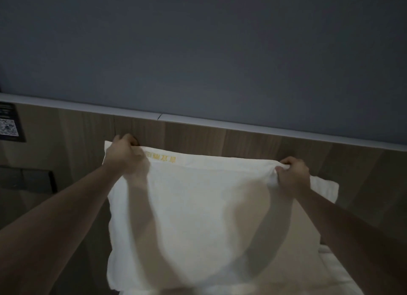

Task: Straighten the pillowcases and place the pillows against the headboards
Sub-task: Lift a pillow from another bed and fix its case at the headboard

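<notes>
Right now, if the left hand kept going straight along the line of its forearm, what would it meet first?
Most likely the wooden headboard. The left hand grips the pillow at its top left corner, with its fingers curled over the edge right in front of the panel. How big the gap is cannot be judged from this view.

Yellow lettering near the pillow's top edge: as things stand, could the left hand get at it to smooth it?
Probably yes. The left hand grips the pillow's top edge right beside the yellow lettering, and nothing covers the lettering. The hand would have to release the pillow first.
</notes>
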A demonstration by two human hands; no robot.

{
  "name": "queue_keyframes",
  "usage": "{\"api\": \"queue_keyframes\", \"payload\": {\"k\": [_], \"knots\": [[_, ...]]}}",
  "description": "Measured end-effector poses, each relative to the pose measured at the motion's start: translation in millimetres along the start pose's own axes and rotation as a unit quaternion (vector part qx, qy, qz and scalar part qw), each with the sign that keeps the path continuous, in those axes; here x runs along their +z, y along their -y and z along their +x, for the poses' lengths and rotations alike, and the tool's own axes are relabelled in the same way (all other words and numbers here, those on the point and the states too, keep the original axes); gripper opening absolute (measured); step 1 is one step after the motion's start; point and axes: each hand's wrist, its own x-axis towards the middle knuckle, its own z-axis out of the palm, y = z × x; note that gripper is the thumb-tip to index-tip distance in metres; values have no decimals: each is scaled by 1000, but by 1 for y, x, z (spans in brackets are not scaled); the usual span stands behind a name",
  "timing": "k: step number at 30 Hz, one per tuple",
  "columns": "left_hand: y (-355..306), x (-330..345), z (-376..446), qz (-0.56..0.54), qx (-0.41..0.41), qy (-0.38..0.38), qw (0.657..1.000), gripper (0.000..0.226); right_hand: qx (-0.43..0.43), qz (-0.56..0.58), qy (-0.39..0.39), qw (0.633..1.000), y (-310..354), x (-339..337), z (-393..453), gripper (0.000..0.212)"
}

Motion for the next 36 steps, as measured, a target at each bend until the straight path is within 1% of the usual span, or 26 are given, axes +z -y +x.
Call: {"api": "queue_keyframes", "payload": {"k": [2,4,6,8,10,11,13,15,16,17,18,21,25,26,27,29,30,31,33,34,36], "knots": [[0,-4,-10,-40,12,-10,999,36,-16,15,-12,1000,1,-3,-8,33],[4,-9,-25,-99,22,-47,994,48,-24,48,-31,998,1,-8,-19,49],[16,-11,-43,-137,14,-65,988,59,-24,75,-33,996,-3,-12,-33,59],[32,-8,-66,-142,-2,-57,988,65,-50,88,-23,995,-10,-14,-52,59],[46,2,-94,-108,14,-46,993,68,-107,60,-8,992,-18,-10,-76,51],[51,8,-108,-80,43,-35,995,70,-142,21,-6,990,-22,-6,-89,48],[58,22,-131,-1,125,12,992,77,-193,-72,16,979,-30,7,-111,53],[59,36,-145,108,197,92,970,88,-194,-127,82,969,-37,18,-129,61],[58,41,-150,146,208,133,958,93,-185,-147,115,965,-38,21,-136,65],[56,43,-153,168,201,164,951,97,-178,-163,137,961,-40,22,-140,69],[54,44,-155,172,189,178,950,100,-174,-170,146,959,-42,22,-143,72],[50,42,-155,130,176,155,963,97,-160,-154,138,965,-43,15,-147,77],[55,38,-157,121,123,205,964,99,-163,-173,163,958,-56,10,-154,75],[58,39,-158,115,111,194,968,99,-154,-162,147,963,-61,9,-154,74],[62,39,-160,97,95,180,974,97,-144,-145,113,972,-65,5,-156,74],[73,40,-160,65,59,170,982,93,-96,-85,22,991,-80,-4,-159,74],[80,40,-161,66,47,176,981,93,-36,-44,-6,998,-91,-8,-162,73],[86,42,-161,74,41,184,979,94,39,-4,-15,999,-108,-9,-163,76],[97,49,-162,76,34,200,976,98,189,36,2,981,-142,-11,-168,90],[99,53,-163,68,27,206,976,99,247,35,30,968,-159,-10,-172,95],[98,60,-164,56,15,217,974,101,307,15,110,945,-195,-1,-182,90]]}}
